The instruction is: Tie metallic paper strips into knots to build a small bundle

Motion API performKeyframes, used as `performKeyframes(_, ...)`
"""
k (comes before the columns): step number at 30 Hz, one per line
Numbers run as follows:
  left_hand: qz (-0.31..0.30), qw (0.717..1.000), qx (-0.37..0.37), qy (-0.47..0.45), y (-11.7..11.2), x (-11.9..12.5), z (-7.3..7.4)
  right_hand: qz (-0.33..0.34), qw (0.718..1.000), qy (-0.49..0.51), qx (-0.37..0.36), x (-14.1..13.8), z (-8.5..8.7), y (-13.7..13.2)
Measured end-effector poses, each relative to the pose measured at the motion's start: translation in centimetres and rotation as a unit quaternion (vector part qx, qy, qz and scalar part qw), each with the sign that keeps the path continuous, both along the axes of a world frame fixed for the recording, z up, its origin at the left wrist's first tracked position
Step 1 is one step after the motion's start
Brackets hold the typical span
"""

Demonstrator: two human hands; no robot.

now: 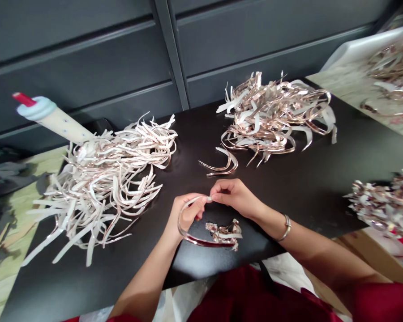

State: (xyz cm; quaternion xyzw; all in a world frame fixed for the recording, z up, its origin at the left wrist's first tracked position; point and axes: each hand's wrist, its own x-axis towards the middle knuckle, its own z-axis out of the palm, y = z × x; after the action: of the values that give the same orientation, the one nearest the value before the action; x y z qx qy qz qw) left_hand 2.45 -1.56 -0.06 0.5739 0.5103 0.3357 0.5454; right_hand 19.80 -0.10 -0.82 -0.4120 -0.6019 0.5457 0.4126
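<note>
- Above a black table (pixel 195 134), a person's left hand (pixel 191 210) and right hand (pixel 233 194) are pinching a curved metallic strip (pixel 201 242) near one end.
- Below the hands, small scraps (pixel 223 232) are lying near the strip's lower curve.
- Beyond, loose strips (pixel 234 164) are resting just beside the right-hand pile (pixel 272 112), apart from the left-hand pile (pixel 121 154).

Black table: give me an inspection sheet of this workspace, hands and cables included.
Surface: black table, dark, glossy in front.
Work items: curved strip in hand; left strip pile; right strip pile; a few loose strips near the latter.
Clutter: small scraps below the hands; larger scrap heap at right; pale cylinder with red tip behind the left pile.
Hands: left hand and right hand pinch the strip near one end.
Cables: nothing seen.
Surroundings: dark panelled backdrop.
</note>
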Motion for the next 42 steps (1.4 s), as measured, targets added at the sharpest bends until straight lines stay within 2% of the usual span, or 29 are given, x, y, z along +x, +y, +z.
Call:
performKeyframes(2, 0.020, 0.994, -0.087, -0.056, 0.1, 0.0, -0.5, 0.008, 0.999, 0.032, -0.030, -0.1, 0.0, -0.1)
performKeyframes(5, 0.013, 0.987, -0.131, -0.096, 0.1, 0.1, -0.9, -0.009, 1.000, 0.021, -0.019, -0.3, -0.1, -0.3)
performKeyframes(8, -0.022, 0.987, -0.109, -0.114, 0.0, 0.2, -0.6, -0.008, 1.000, 0.023, -0.016, -0.4, -0.2, -0.4)
performKeyframes(11, -0.049, 0.990, -0.093, -0.091, 0.0, 0.1, -0.1, 0.010, 0.999, 0.042, -0.023, -0.4, -0.4, -0.4)
performKeyframes(15, -0.080, 0.992, -0.056, -0.075, 0.1, -0.1, 0.2, 0.077, 0.988, 0.119, -0.057, -0.1, -0.3, -0.3)
performKeyframes(18, -0.075, 0.990, -0.032, -0.117, -0.1, -0.1, 0.3, 0.129, 0.977, 0.165, -0.042, 0.5, 0.0, 0.2)
performKeyframes(21, -0.056, 0.977, -0.074, -0.190, -0.2, 0.0, 0.4, 0.149, 0.976, 0.157, 0.001, 1.5, 0.4, 1.0)
performKeyframes(23, -0.046, 0.975, -0.077, -0.203, -0.2, 0.0, 0.5, 0.150, 0.979, 0.135, 0.016, 2.2, 0.5, 1.5)
performKeyframes(25, -0.042, 0.988, -0.014, -0.148, -0.2, -0.1, 0.4, 0.142, 0.983, 0.112, 0.025, 2.7, 0.4, 1.8)
performKeyframes(27, -0.032, 0.994, 0.095, -0.034, -0.3, -0.2, 0.3, 0.138, 0.984, 0.106, 0.032, 2.9, 0.2, 1.8)
performKeyframes(29, -0.026, 0.977, 0.196, 0.082, -0.5, -0.2, 0.1, 0.141, 0.983, 0.111, 0.033, 2.7, -0.1, 1.5)
performKeyframes(31, -0.037, 0.950, 0.267, 0.158, -0.7, -0.1, 0.0, 0.115, 0.989, 0.074, 0.055, 2.1, -0.3, 1.1)
performKeyframes(33, -0.061, 0.929, 0.309, 0.193, -0.9, 0.0, 0.0, 0.049, 0.992, -0.014, 0.115, 1.4, -0.4, 0.7)
performKeyframes(35, -0.071, 0.923, 0.325, 0.196, -1.1, 0.1, 0.0, -0.009, 0.980, -0.096, 0.175, 0.9, -0.3, 0.5)
performKeyframes(38, -0.056, 0.945, 0.281, 0.156, -1.0, 0.1, 0.1, -0.003, 0.972, -0.126, 0.198, 1.0, 0.2, 0.6)
performKeyframes(42, -0.072, 0.988, 0.134, 0.025, -0.3, -0.4, 0.3, 0.084, 0.978, -0.081, 0.172, 2.2, 1.1, 1.1)
